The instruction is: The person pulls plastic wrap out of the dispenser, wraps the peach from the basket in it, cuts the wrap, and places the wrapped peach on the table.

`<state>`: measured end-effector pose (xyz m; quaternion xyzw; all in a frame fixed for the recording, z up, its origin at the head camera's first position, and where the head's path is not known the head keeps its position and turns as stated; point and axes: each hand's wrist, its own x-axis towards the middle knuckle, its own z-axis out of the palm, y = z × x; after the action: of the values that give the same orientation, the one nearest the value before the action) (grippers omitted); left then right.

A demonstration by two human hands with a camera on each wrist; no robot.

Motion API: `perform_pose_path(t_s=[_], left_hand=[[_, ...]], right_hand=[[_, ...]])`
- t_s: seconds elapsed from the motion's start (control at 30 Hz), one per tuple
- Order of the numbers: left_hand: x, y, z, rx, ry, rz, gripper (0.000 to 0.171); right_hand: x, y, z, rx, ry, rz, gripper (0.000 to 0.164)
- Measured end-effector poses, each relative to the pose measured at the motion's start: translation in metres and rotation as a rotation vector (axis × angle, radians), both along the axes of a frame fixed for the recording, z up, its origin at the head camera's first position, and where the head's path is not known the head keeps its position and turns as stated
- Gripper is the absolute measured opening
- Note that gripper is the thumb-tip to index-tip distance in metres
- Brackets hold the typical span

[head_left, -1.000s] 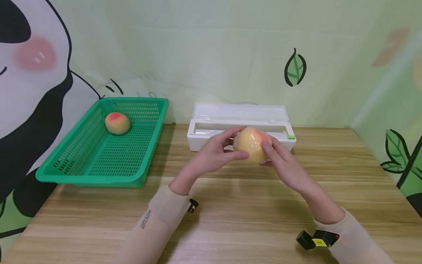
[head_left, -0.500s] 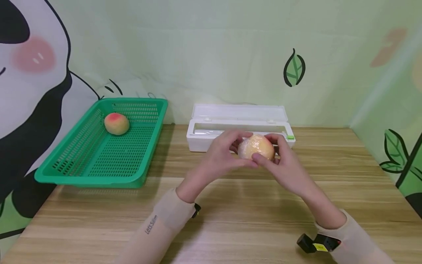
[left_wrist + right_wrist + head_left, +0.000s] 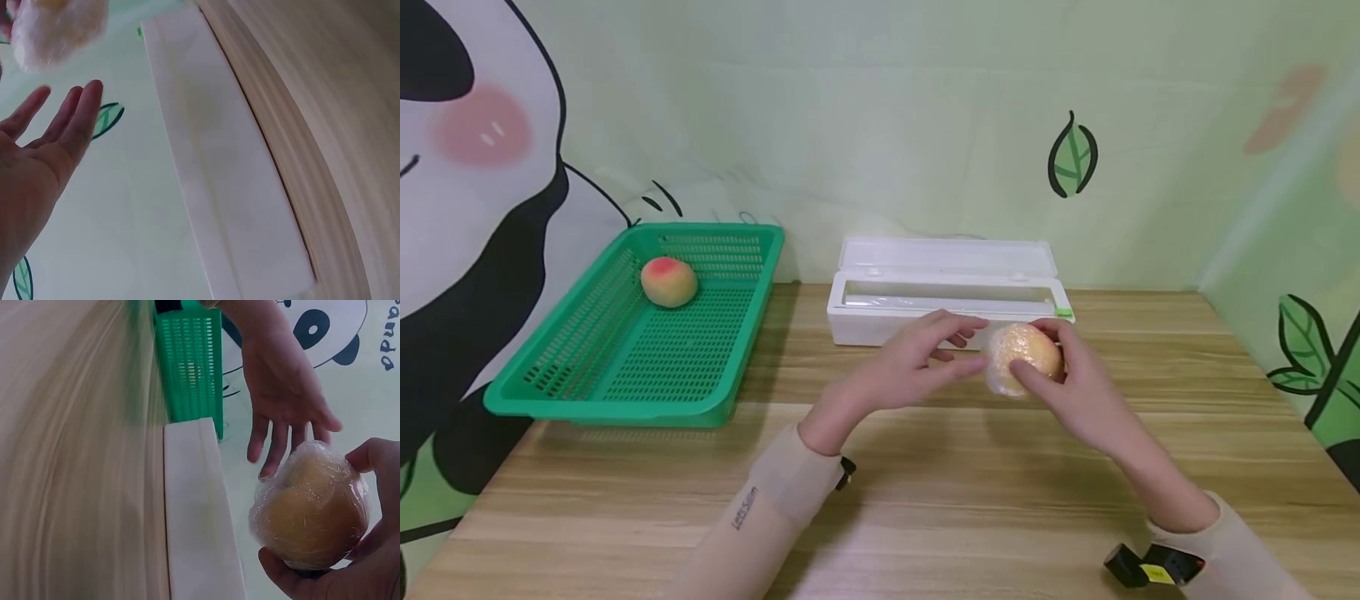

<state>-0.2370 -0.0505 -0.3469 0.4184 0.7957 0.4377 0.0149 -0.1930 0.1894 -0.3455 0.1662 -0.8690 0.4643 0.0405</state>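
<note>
My right hand (image 3: 1086,387) grips a peach (image 3: 1033,354) wrapped in clear plastic film, held up over the table in front of the white box. Crinkled film gathers on the peach's left side. In the right wrist view the wrapped peach (image 3: 312,512) sits between thumb and fingers, its film shiny and bunched. My left hand (image 3: 917,358) is just left of it, fingers loosely extended and holding nothing. The left wrist view shows that hand (image 3: 50,144) with its fingers spread apart, below the film-covered peach (image 3: 59,31).
A white cling film box (image 3: 865,325) with its lid raised stands against the wall, a roll (image 3: 925,302) inside and a green slider (image 3: 1063,312) at its right end. On the left, a green basket (image 3: 715,408) holds an unwrapped peach (image 3: 668,282).
Both hands held the wrapped peach earlier. The left hand has let go, and the right hand has carried the peach to the right and slightly nearer. The peach has been turned along the way.
</note>
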Motion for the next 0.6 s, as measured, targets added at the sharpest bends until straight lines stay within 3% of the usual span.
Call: perform_pose_path(t_s=[0.13, 0.3, 0.47, 0.6], left_hand=[[-0.007, -0.009, 0.001, -0.055, 0.038, 0.068, 0.035], [-0.018, -0.022, -0.001, -0.059, 0.093, 0.18, 0.029], [-0.026, -0.034, -0.001, -0.053, 0.138, 0.304, 0.027], [-0.034, -0.043, -0.003, -0.025, 0.138, 0.356, 0.025]], right_hand=[[0.001, 0.014, -0.006, 0.119, 0.052, -0.073, 0.053], [0.0, 0.037, -0.019, 0.231, 0.136, -0.154, 0.058], [-0.005, 0.066, -0.03, 0.336, 0.155, -0.21, 0.065], [-0.008, 0.092, -0.035, 0.426, 0.144, -0.261, 0.074]])
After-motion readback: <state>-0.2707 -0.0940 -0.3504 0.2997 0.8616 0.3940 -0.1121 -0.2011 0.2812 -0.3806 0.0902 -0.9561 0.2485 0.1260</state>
